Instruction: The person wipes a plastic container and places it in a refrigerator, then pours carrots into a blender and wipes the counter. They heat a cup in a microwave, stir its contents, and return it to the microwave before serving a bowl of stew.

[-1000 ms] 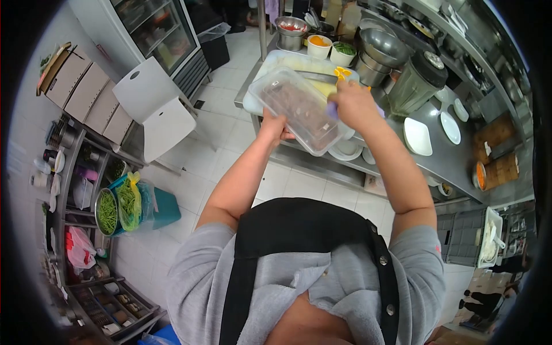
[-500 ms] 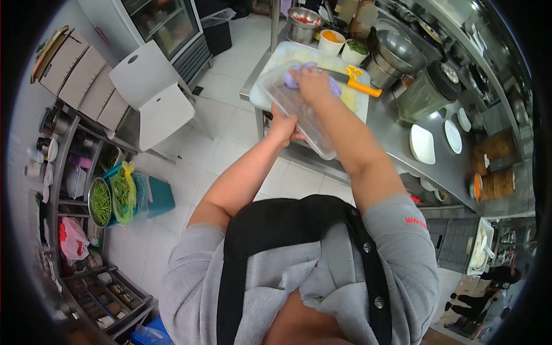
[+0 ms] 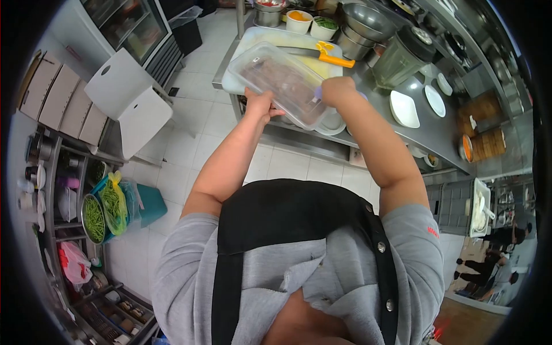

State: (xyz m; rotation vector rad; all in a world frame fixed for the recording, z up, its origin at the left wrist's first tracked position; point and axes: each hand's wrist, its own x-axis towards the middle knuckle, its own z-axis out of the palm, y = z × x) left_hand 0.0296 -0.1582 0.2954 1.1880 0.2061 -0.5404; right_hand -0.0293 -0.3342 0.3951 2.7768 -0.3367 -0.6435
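My left hand [image 3: 260, 106] supports the near left side of a clear lidded plastic container [image 3: 282, 80], its thumb against the edge. Something brownish shows through the container. My right hand [image 3: 339, 92] is closed round a purple cloth [image 3: 319, 92] at the container's right end. Beneath the container lies a pale cutting board [image 3: 247, 41] on the steel counter. Just beyond it, a knife with an orange handle [image 3: 337, 60] rests on the board beside orange pieces [image 3: 325, 46].
White tubs [image 3: 298, 23] and metal bowls [image 3: 368, 22] line the back of the counter. A blender [image 3: 404, 56] and white dishes [image 3: 405, 109] stand to the right. A white chair [image 3: 127, 98] is at the left. Other people [image 3: 489, 267] appear far right.
My right hand has moved with the purple cloth from the container's top to its right end, uncovering the lid. The view has shifted, and the container lies flatter.
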